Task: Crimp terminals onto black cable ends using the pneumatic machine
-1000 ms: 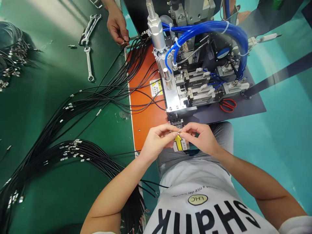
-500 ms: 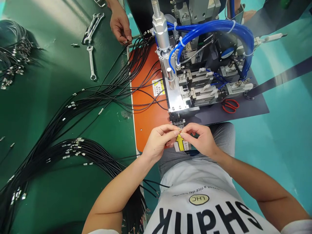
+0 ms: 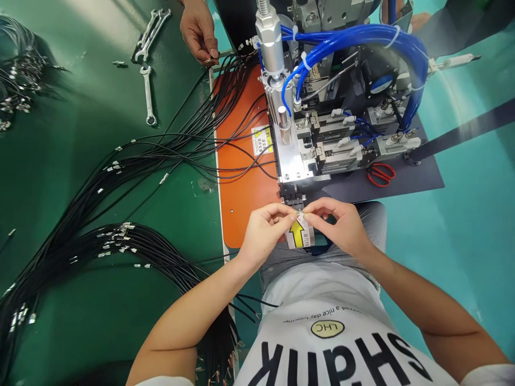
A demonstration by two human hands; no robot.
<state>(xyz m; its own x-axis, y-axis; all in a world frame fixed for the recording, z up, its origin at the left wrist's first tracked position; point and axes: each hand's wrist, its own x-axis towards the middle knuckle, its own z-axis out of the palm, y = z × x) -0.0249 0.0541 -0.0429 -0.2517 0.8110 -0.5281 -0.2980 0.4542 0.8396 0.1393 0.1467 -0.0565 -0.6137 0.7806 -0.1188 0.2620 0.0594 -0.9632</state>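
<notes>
My left hand pinches thumb and forefinger together at the front end of the machine; what it holds there is too small to make out. Facing it, my right hand is also closed in a pinch, its fingertips a short gap from the left ones. Any item between its fingers cannot be made out either. Below the fingertips lies a white label with a yellow arrow, on the machine's front block. A thin black cable runs from the left toward my left forearm.
A bench-top machine with blue air hoses stands ahead on an orange plate. Black cable bundles cover the green table at left. Wrenches, red-handled scissors and another person's hand are farther off.
My right hand has moved slightly right and up, opening a small gap between the two pinches. My left hand stays nearly still. The view has shifted a little.
</notes>
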